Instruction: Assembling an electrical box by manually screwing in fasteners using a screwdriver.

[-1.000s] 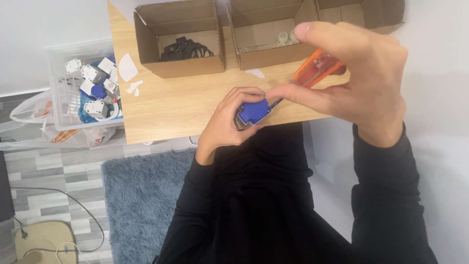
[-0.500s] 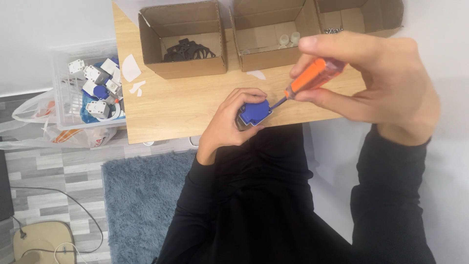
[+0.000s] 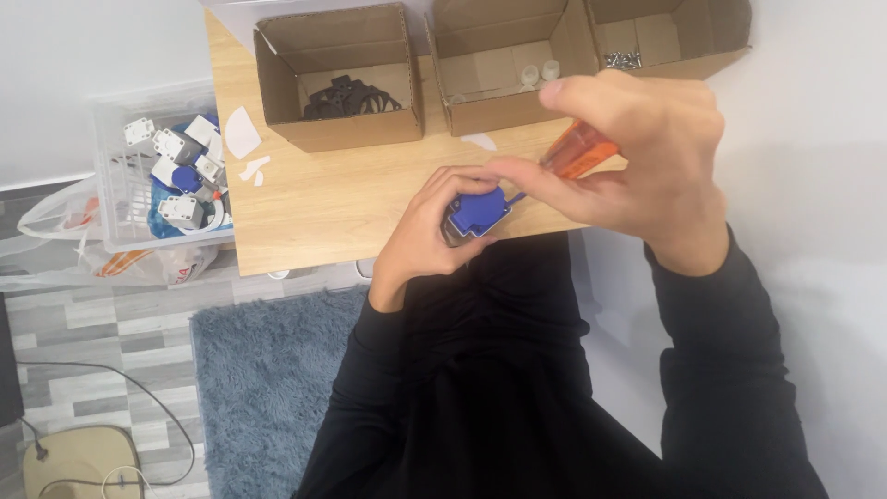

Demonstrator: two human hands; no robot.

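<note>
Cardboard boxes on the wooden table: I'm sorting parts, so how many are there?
3, in a row along the table's far edge: the left cardboard box holds black parts, the middle cardboard box small white pieces, the right cardboard box metal screws. More may lie outside the view.

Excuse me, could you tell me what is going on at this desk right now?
A person in black sleeves holds a small blue plastic block in the left hand over the near edge of the light wooden desk. The right hand holds an orange-handled screwdriver, its tip at the block. Three open cardboard boxes stand along the desk's far edge, and a clear plastic bin of white and blue parts sits beside it.
</note>
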